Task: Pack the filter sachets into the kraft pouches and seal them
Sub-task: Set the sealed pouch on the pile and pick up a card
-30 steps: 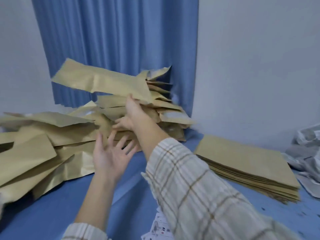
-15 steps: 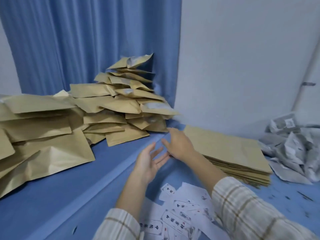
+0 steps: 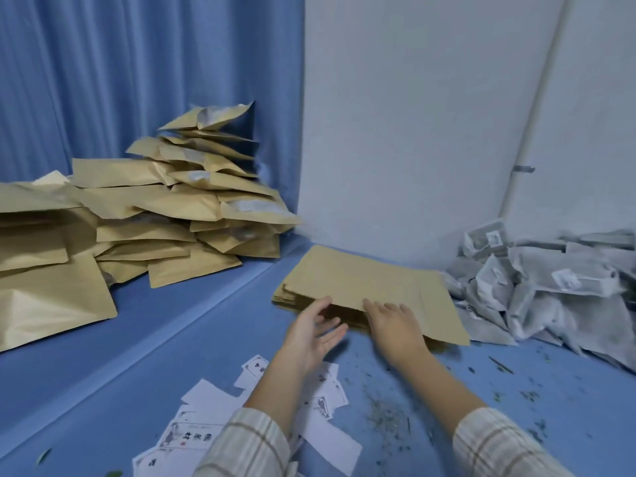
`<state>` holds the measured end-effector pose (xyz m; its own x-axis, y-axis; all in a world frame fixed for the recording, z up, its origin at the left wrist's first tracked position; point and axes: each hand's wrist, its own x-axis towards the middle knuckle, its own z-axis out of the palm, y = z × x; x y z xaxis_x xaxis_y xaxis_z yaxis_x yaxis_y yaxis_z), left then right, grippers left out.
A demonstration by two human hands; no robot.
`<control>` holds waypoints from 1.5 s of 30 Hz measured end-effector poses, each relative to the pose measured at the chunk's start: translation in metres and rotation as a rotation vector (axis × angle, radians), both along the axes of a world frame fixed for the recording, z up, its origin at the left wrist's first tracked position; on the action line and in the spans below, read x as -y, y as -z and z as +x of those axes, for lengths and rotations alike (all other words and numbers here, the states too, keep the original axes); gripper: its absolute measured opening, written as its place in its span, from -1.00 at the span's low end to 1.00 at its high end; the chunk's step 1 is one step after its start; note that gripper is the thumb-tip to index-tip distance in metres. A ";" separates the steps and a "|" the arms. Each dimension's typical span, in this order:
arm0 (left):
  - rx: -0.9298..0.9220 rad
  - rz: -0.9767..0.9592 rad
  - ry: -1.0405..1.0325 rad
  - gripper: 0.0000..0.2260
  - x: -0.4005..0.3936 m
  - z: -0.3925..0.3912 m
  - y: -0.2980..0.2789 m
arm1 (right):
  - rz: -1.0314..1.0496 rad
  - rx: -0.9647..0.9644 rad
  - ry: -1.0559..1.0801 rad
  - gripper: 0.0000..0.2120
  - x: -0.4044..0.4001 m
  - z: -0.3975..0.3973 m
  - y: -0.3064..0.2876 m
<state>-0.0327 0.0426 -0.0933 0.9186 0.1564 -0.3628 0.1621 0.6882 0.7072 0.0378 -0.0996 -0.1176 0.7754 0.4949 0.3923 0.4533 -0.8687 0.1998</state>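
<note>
A flat stack of empty kraft pouches [image 3: 364, 280] lies on the blue surface against the white wall. My right hand [image 3: 392, 325] rests on the stack's near edge, fingers straight on the top pouch. My left hand [image 3: 315, 333] is open just left of that edge, palm turned toward the stack, fingertips at its side. A heap of grey-white filter sachets [image 3: 550, 287] lies to the right. A big pile of filled kraft pouches [image 3: 165, 218] leans against the blue curtain at the left.
White printed labels [image 3: 206, 432] are scattered on the blue surface [image 3: 155, 339] in front of me. Dried herb crumbs [image 3: 385, 414] speckle the surface at the right. A white pipe [image 3: 530, 132] runs up the wall behind the sachets.
Both hands left the filled pile at the left and moved right to the flat stack of empty pouches. The view turned right and down with them.
</note>
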 end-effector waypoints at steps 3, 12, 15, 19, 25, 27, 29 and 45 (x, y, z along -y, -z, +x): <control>0.114 0.027 0.084 -0.62 0.020 -0.009 -0.011 | 0.269 0.263 -0.191 -0.60 -0.001 -0.031 -0.006; 0.332 0.725 -0.622 -0.88 0.035 -0.053 -0.055 | 0.490 -0.221 -0.353 -0.51 -0.010 -0.100 -0.067; 0.576 1.400 -0.669 -0.42 0.014 -0.075 -0.062 | 1.239 -0.598 -0.475 -0.77 -0.004 -0.128 -0.105; 0.323 2.060 -0.607 -0.25 0.003 -0.098 -0.053 | 1.847 -0.976 -0.493 -0.60 0.012 -0.138 -0.117; 0.140 2.333 -0.262 -0.31 0.005 -0.124 -0.005 | 1.952 -0.929 -0.179 -0.71 0.026 -0.142 -0.069; 0.117 2.306 -0.083 -0.26 0.007 -0.126 0.006 | 1.897 -0.905 -0.063 -0.81 0.029 -0.141 -0.050; 0.206 2.035 0.124 -0.14 0.008 -0.130 0.013 | 1.922 -0.926 0.000 -0.87 0.033 -0.142 -0.036; 0.332 1.256 -0.038 -0.63 0.102 -0.106 0.012 | 2.234 -1.204 -0.216 -0.95 0.049 -0.136 -0.012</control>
